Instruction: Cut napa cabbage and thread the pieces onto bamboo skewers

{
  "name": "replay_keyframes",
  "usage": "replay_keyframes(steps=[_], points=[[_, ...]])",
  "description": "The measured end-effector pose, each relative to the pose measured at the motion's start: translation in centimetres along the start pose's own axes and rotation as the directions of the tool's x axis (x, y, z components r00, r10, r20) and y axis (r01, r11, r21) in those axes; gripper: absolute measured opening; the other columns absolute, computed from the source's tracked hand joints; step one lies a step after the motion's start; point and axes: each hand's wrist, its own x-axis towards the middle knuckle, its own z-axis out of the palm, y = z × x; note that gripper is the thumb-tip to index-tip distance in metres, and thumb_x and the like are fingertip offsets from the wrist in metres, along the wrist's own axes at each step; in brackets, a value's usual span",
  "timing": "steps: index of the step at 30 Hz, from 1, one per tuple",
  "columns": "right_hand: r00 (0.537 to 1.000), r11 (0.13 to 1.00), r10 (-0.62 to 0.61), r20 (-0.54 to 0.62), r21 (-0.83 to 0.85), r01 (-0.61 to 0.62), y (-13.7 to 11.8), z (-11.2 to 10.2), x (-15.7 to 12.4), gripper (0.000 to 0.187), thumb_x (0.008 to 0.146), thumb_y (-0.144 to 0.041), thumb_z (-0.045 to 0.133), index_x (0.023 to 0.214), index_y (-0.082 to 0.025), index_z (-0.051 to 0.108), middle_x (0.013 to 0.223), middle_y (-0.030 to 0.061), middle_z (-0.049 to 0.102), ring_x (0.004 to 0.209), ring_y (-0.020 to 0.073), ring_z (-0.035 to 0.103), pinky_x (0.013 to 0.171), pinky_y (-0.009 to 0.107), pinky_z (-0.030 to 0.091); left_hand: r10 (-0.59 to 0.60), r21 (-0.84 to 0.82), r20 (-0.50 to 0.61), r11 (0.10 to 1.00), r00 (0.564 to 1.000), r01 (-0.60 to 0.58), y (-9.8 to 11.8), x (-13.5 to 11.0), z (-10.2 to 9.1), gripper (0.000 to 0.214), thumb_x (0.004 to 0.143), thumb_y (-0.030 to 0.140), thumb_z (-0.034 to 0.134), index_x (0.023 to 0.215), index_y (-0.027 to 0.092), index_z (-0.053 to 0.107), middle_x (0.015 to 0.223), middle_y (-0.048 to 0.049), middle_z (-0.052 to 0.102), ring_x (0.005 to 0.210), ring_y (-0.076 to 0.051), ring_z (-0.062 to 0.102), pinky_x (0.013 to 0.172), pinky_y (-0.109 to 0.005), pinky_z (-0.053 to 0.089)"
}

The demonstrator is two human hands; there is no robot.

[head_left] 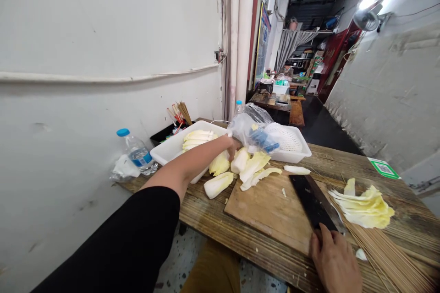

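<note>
Left hand [234, 145]: your arm, in its black sleeve, stretches across the table to an upright, cut chunk of pale white-and-yellow cabbage [239, 161] at the board's far left corner. The fingers are partly hidden; whether they grip the chunk or only hover beside it, you cannot tell from this view.

Right hand [335, 258]: your fingers rest over the near end of a broad, dark-bladed metal cleaver [311, 199], which lies along the right side of the board. The handle is covered; whether your grip is closed around it cannot be told.

Rectangular light-brown wooden cutting board [264, 208]: on the table before you, loose yellow-edged cabbage leaves [255, 165] across its far left part.

Halved white-and-yellow cabbage piece [218, 185]: on the table, just left of the board.

Slim white cabbage strip [297, 170]: beyond the board, near the cleaver's far end.

Fanned heap of pale yellow cabbage leaves [364, 206]: right of the cleaver, beside a bundle of thin bamboo skewers [395, 258].

Left white plastic tray [167, 150]: holds cabbage, partly behind your forearm.

Right white plastic tray [303, 149]: bears a white foam mesh net [283, 136] and a crumpled clear plastic bag [239, 124].

Clear water bottle with blue cap [139, 153]: left of the trays, by the wall.

Brown plank-topped wooden table [202, 213]: beneath the board.
</note>
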Motion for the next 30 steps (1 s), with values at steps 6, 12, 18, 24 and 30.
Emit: replay_keyframes(steps=[6,12,18,24,30], points=[[0.974,0.893,-0.219,-0.06,0.389,0.225,-5.5,-2.2,4.6,0.032,0.088,-0.027,0.045,0.11,-0.009,0.06,0.115,0.0184,0.057,0.104,0.0305,0.053,0.087,0.046,0.042,0.054,0.122,0.208,0.989,0.977,-0.081,-0.9,-1.5,-0.5,0.042,0.055,0.034,0.077,0.094,0.024,0.064,0.098,-0.0047,0.067,0.107,-0.029,0.048,0.099,-0.051,0.024],[0.868,0.679,-0.494,-0.055,0.599,0.424,-16.1,-1.8,12.1,0.035,0.088,-0.024,0.053,0.122,-0.017,0.052,0.13,0.0105,0.051,0.115,0.0235,0.051,0.094,0.044,0.043,0.024,0.144,0.118,0.989,0.993,-0.041,0.1,-4.5,-2.4,0.038,0.068,0.022,0.064,0.106,0.02,0.061,0.112,-0.0111,0.064,0.111,-0.031,0.051,0.099,-0.048,0.026],[0.876,0.644,-0.478,0.068,0.705,0.296,-21.8,-0.8,21.5,0.033,0.089,-0.033,0.054,0.119,-0.019,0.053,0.122,0.0077,0.054,0.102,0.0207,0.057,0.085,0.043,0.049,-0.07,0.006,-0.051,0.998,0.996,0.07,-0.3,-16.2,-0.3,0.039,0.092,0.028,0.027,0.118,0.017,0.055,0.11,-0.0124,0.064,0.102,-0.022,0.06,0.086,-0.032,0.043],[0.792,0.682,-0.51,0.336,0.719,0.135,-26.7,1.2,28.5,0.032,0.089,-0.034,0.054,0.117,-0.019,0.054,0.12,0.0073,0.055,0.1,0.0197,0.058,0.083,0.041,0.049,-0.432,-0.541,-0.077,0.775,0.899,0.326,-2.2,-18.9,5.4,0.044,0.088,0.034,0.041,0.123,0.009,0.048,0.114,-0.0198,0.061,0.11,-0.029,0.056,0.094,-0.039,0.039],[0.651,0.666,-0.575,0.495,0.746,0.02,-28.2,1.6,30.5,0.032,0.088,-0.034,0.055,0.116,-0.018,0.054,0.116,0.0067,0.057,0.097,0.0193,0.059,0.081,0.041,0.05,-0.476,-0.783,-0.087,0.576,0.875,0.235,-3.4,-14.3,6.4,0.05,0.082,0.034,0.053,0.127,0.015,0.046,0.123,-0.013,0.059,0.122,-0.025,0.047,0.102,-0.035,0.034]])
